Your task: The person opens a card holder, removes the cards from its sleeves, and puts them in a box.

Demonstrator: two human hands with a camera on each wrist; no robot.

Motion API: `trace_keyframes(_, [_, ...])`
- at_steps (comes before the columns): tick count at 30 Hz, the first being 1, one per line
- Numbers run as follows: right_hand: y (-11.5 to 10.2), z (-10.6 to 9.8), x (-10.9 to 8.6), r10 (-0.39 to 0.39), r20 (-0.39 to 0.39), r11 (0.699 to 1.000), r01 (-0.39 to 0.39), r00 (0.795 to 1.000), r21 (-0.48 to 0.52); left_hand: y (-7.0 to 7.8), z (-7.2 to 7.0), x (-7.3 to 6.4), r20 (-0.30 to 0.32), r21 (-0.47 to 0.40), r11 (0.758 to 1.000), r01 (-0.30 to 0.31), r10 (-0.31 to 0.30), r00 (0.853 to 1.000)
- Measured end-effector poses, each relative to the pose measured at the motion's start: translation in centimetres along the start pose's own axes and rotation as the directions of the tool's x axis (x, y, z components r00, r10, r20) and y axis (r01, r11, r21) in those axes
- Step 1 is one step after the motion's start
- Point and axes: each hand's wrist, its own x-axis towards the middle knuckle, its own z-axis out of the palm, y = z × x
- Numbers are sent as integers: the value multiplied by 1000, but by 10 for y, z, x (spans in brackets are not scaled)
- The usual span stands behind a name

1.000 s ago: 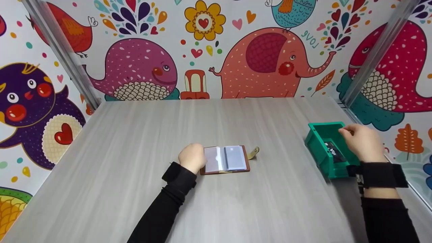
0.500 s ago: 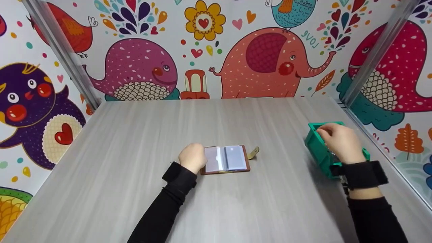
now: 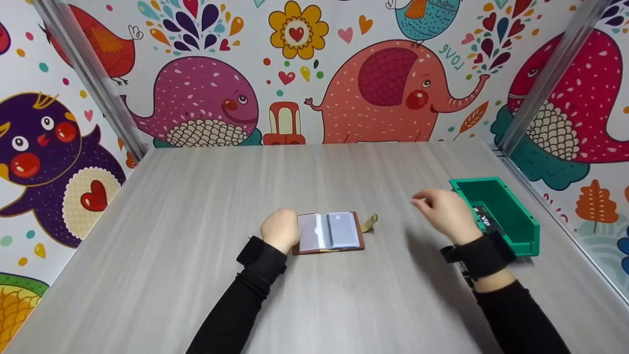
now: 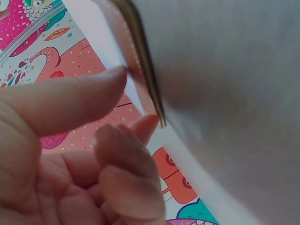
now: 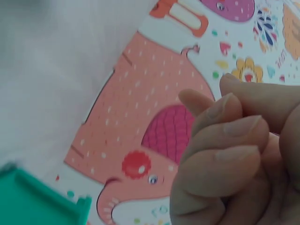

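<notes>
An open card holder (image 3: 342, 231) lies on the table, with a brown cover, clear plastic sleeves and a tan snap strap (image 3: 369, 222) pointing right. My left hand (image 3: 280, 230) pinches its left edge; in the left wrist view the thumb (image 4: 79, 96) lies on the inner side and a fingertip is at the cover's corner. My right hand (image 3: 449, 214) hovers between the card holder and a green bin (image 3: 526, 221). Its fingers (image 5: 220, 173) are loosely curled, with nothing visible between thumb and fingertips. A black card (image 3: 486, 219) with white lettering lies in the bin, partly hidden by the right wrist.
The pale wood-grain table (image 3: 221, 187) is bounded by printed cartoon walls and metal corner posts (image 3: 535, 73). The green bin stands near the table's right edge.
My right hand has moved left from over the green bin to the space beside it, uncovering most of the bin. The left hand and card holder have stayed in place.
</notes>
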Motion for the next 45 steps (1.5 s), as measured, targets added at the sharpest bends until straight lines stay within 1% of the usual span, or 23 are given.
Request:
trace_keyframes(6, [-18, 22, 5, -23, 27, 1000, 23, 999, 2, 0, 0, 0, -3, 3, 1000, -4, 4, 1000])
trace_keyframes(9, [-25, 34, 8, -48, 42, 999, 47, 998, 22, 0, 1, 0, -5, 11, 1000, 0, 0, 1000])
trace_keyframes(15, [-37, 55, 13, -101, 43, 994, 99, 994, 38, 1, 1, 0, -2, 9, 1000, 12, -12, 1000])
trace_keyframes(20, [-47, 68, 19, -92, 71, 995, 89, 993, 44, 0, 1, -1, -14, 3, 1000, -7, 7, 1000])
trace_keyframes(25, [-56, 78, 26, -105, 91, 994, 104, 990, 21, 0, 0, -2, -20, -6, 1000, -6, 6, 1000])
trace_keyframes(30, [-61, 84, 33, -107, 93, 994, 105, 990, 23, 1, 1, -1, -13, -4, 1000, 1, -1, 1000])
trace_keyframes(39, [-63, 92, 39, -49, 116, 998, 52, 992, -25, 0, 1, -2, -31, 9, 1000, -16, 16, 999])
trace_keyframes(45, [-62, 100, 42, -38, 110, 996, 46, 993, -73, 1, 1, -1, -21, 15, 1000, -4, 4, 1000])
